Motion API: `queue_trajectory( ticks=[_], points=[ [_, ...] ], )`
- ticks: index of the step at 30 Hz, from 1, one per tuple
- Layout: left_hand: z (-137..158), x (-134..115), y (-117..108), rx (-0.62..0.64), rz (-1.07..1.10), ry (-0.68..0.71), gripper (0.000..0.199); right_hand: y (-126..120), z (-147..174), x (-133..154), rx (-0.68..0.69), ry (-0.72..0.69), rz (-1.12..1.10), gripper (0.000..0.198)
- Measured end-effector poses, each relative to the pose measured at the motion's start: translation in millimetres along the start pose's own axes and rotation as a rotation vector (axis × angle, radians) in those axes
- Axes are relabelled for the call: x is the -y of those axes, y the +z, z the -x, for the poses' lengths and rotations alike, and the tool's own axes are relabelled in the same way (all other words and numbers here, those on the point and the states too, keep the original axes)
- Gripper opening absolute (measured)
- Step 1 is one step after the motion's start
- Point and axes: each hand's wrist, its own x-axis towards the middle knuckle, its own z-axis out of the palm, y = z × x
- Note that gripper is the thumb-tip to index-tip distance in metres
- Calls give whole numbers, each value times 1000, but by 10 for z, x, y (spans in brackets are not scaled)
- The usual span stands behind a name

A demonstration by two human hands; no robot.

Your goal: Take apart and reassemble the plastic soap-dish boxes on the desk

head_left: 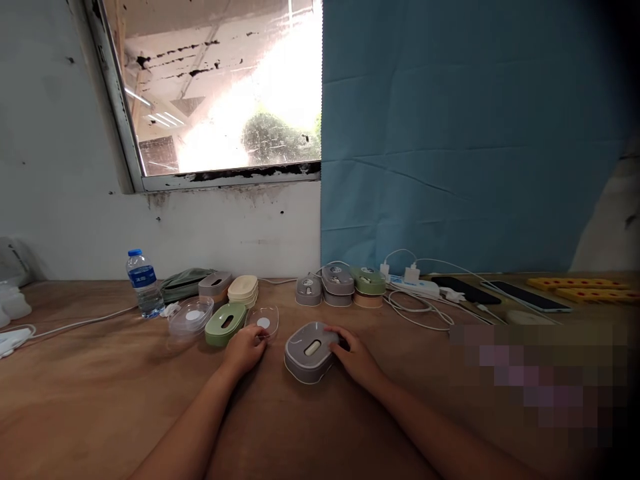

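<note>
A grey oval plastic box (301,368) with a slot in its top stands on the table in front of me. A pale piece shows in the slot. My right hand (354,355) grips the box at its right edge, fingers on the far side and thumb nearer. My left hand (244,349) has its fingers bent at the near edge of a clear plastic lid (270,319) with a round white sticker, and seems to pinch it. Left of this hand stands a green slotted box top (219,331), beside stacked clear lids (184,321).
Behind them are a cream stack (243,289), a grey slotted piece (215,283), a green pouch (181,285) and a water bottle (143,287). Finished-looking grey boxes (338,285) and a green one (369,285) line the wall. Cables, a power strip (414,286) and phones (530,297) lie right.
</note>
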Motion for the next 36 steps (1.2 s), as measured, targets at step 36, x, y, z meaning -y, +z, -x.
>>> queue_trajectory(
  ticks=[36],
  points=[
    [41, -38, -2, -51, -196, 55, 36, -1, -21, -58, -18, -12, -3, 31]
  ],
)
